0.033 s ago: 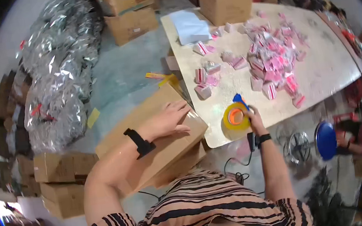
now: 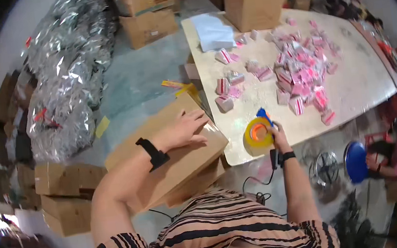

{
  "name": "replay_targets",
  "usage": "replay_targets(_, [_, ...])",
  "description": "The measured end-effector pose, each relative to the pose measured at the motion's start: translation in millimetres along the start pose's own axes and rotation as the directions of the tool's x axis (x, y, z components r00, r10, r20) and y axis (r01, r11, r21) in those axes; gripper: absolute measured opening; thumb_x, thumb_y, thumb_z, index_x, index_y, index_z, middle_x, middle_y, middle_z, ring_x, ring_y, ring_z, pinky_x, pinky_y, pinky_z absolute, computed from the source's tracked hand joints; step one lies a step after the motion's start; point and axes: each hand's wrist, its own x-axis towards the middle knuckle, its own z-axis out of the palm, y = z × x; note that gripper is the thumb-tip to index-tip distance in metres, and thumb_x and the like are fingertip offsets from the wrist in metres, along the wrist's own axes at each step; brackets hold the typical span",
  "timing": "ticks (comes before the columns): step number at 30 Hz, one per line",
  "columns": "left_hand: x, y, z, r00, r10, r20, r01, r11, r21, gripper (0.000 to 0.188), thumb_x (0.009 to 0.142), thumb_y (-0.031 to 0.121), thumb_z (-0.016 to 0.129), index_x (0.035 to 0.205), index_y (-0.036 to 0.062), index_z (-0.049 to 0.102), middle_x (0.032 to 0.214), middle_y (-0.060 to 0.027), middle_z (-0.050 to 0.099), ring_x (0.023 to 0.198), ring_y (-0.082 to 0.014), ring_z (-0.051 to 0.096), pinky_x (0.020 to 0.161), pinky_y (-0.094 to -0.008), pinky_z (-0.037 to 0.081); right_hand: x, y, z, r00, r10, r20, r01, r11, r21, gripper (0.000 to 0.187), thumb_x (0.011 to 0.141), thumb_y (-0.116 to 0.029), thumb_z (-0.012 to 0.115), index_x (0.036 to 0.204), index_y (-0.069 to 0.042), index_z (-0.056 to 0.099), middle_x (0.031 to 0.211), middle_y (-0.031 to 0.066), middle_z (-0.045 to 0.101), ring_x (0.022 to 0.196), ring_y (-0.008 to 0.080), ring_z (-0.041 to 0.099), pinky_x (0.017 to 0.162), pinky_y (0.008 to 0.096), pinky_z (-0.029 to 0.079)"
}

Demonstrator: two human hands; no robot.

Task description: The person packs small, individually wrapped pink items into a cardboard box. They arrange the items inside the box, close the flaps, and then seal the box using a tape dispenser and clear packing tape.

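My left hand [image 2: 186, 128] lies flat, fingers spread, on top of a closed cardboard box [image 2: 174, 169] in front of me. Clear tape shines along the box's right end. At the table's near left corner, my right hand [image 2: 278, 135] grips a tape dispenser [image 2: 262, 112] with a blue head. Its roll of yellow tape [image 2: 254, 141] has an orange hub facing up. Beyond the dispenser, several small pink-and-white wedge-shaped packets [image 2: 301, 69] are heaped on the cream table [image 2: 352, 85], with a few lying apart to the left.
An open carton [image 2: 251, 8] stands at the table's far end, with another person's arms over it. White sheets [image 2: 213, 32] lie beside it. Silvery plastic bags [image 2: 64, 76] are piled at left, near stacked cartons [image 2: 69, 182]. A blue stool [image 2: 356, 161] and a seated person are at right.
The whole view has shifted slightly. My left hand stays on the box and my right hand keeps hold of the tape dispenser. At the far carton, the other person's arms show more.
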Motion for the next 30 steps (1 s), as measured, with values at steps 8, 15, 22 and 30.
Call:
replay_targets(8, [-4, -37, -2, 0.995, -0.042, -0.095, 0.05, 0.995, 0.088, 0.055, 0.084, 0.05, 0.063, 0.118, 0.0068, 0.056, 0.116, -0.0106, 0.052, 0.115, -0.0269, 0.047, 0.099, -0.0411, 0.035, 26, 41, -2, 0.993, 0.007, -0.116, -0.031, 0.977, -0.211, 0.047, 0.086, -0.016, 0.069, 0.122, 0.006, 0.049, 0.106, 0.0141, 0.064, 0.09, 0.0207, 0.064, 0.078, 0.0325, 0.053])
replay_targets(15, [23, -58, 8, 0.987, 0.034, -0.154, -0.008, 0.986, 0.166, 0.052, 0.084, 0.053, 0.062, 0.106, 0.0064, 0.059, 0.104, -0.0109, 0.054, 0.109, -0.0287, 0.047, 0.096, -0.0419, 0.037, 8, -19, 35, 0.87, -0.457, -0.184, 0.01, 0.39, -0.921, 0.061, 0.076, -0.04, 0.073, 0.123, -0.004, 0.056, 0.119, 0.0216, 0.053, 0.112, 0.0393, 0.049, 0.093, 0.0491, 0.044])
replay_targets(22, [27, -63, 2, 0.993, 0.005, -0.117, 0.012, 0.99, 0.142, 0.052, 0.083, 0.054, 0.062, 0.105, 0.0072, 0.065, 0.103, -0.0121, 0.058, 0.108, -0.031, 0.053, 0.094, -0.0436, 0.041, -93, -135, 196, 0.527, -0.566, 0.634, 0.825, 0.163, -0.541, 0.063, 0.083, -0.032, 0.069, 0.134, -0.001, 0.046, 0.137, 0.0231, 0.044, 0.13, 0.0377, 0.04, 0.107, 0.0501, 0.031])
replay_targets(30, [16, -76, 6, 0.859, -0.206, -0.468, 0.194, 0.978, -0.073, 0.059, 0.074, 0.025, 0.075, 0.123, -0.0016, 0.056, 0.119, -0.0227, 0.056, 0.113, -0.0374, 0.053, 0.096, -0.0433, 0.044, -123, -108, 223, 0.518, -0.297, 0.802, 0.82, -0.093, -0.565, 0.088, 0.087, -0.063, 0.048, 0.146, 0.0, 0.03, 0.152, 0.0277, 0.022, 0.142, 0.041, 0.022, 0.114, 0.053, 0.02])
